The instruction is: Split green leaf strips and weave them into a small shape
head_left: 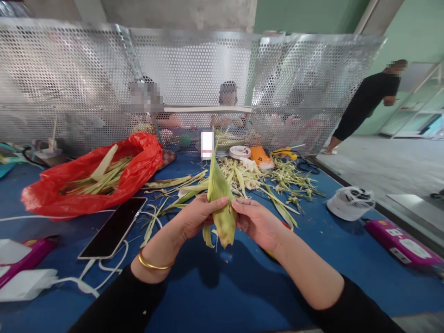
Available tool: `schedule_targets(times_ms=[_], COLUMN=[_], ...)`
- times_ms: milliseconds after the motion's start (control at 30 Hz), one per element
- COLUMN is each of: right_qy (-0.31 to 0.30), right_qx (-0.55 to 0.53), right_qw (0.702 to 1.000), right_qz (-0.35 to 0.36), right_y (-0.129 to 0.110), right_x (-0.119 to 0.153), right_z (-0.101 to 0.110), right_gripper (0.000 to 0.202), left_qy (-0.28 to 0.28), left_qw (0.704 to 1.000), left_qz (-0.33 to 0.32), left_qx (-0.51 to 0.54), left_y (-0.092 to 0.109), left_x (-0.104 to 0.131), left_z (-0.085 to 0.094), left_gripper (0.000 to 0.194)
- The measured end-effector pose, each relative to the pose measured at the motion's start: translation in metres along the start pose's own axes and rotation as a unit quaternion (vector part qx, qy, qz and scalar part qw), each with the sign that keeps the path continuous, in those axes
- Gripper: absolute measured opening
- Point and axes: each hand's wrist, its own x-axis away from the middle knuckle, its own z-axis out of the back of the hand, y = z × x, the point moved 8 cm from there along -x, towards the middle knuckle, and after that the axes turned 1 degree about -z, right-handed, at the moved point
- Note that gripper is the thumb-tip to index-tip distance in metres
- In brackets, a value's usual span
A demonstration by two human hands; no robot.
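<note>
A pale green corn husk (222,222) is held upright in front of me, its pointed tip upward and its wide cut end low. On its left side my left hand (198,213) pinches it with thumb and fingers. From the right, my right hand (255,221) grips the husk's edge, thumb close to the other thumb. A narrow strip of husk hangs under the left fingers. Behind the hands lie loose husk pieces (187,187) and a heap of shredded husk bits (291,178). Something yellow and red lies mostly hidden beneath my right wrist.
At left, a red plastic bag (86,199) holds dry husks beside a phone (113,229) with white cables. A white spool (350,203) and purple power strip (402,243) sit right. Tape (239,152) lies near the perforated screen (190,60); people are behind it. Another person (373,99) stands right.
</note>
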Motion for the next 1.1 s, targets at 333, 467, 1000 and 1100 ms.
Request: schedule_targets(times_ms=[333,467,1000,1100], right_qy=[-0.044,-0.031,0.035,0.092], right_qx=[-0.041,-0.049,-0.112,-0.058], right_qw=[0.996,0.994,0.906,0.9], right_qz=[0.064,0.091,0.406,0.421], right_y=[-0.034,-0.045,-0.147,-0.147], right_x=[0.011,0.014,0.075,0.073], right_z=[-0.004,-0.003,0.051,0.061], right_gripper=[0.02,0.02,0.023,0.017], left_qy=[0.045,0.081,0.263,0.281], left_qw=[0.998,0.995,0.965,0.957], left_qz=[-0.032,-0.049,-0.018,-0.035], left_qx=[0.015,0.018,-0.016,-0.056], left_y=[0.007,0.011,0.008,0.019], left_x=[-0.007,-0.008,-0.015,-0.013], left_z=[0.016,0.022,0.076,0.091], left_gripper=[0.038,0.037,0.03,0.03])
